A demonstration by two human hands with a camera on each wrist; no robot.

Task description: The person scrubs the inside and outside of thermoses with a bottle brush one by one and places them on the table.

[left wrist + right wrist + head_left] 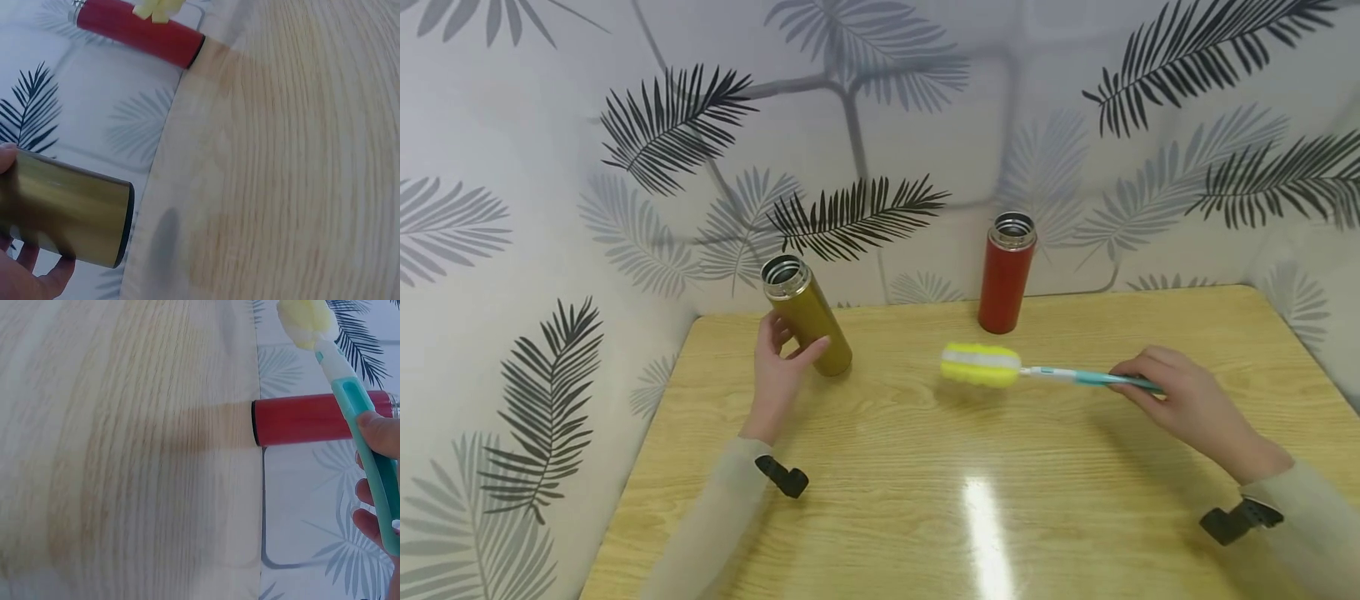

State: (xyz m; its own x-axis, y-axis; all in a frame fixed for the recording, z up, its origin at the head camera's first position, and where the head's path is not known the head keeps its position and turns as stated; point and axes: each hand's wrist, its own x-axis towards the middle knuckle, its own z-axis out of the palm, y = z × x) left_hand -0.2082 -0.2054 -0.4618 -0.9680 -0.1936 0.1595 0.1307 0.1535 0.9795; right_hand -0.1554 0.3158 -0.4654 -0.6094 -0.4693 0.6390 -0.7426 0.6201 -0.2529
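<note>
My left hand [777, 371] grips a gold vacuum flask [818, 327], thumb on one side and fingers on the other. The flask has no lid and leans to the left. In the left wrist view its dark base [127, 225] appears apart from the table, with a shadow beside it. In my right hand [1187, 400] is a bottle brush, held by its teal handle [365, 434]. Its yellow and white sponge head [981, 365] points left, above the table. A red vacuum flask [1002, 283], also lidless, stands upright behind the brush near the wall.
The wooden table [880, 467] meets a wall [925, 150] with a leaf pattern along its back edge. Another stretch of wall runs along the left side. A bright light reflection lies on the front of the tabletop.
</note>
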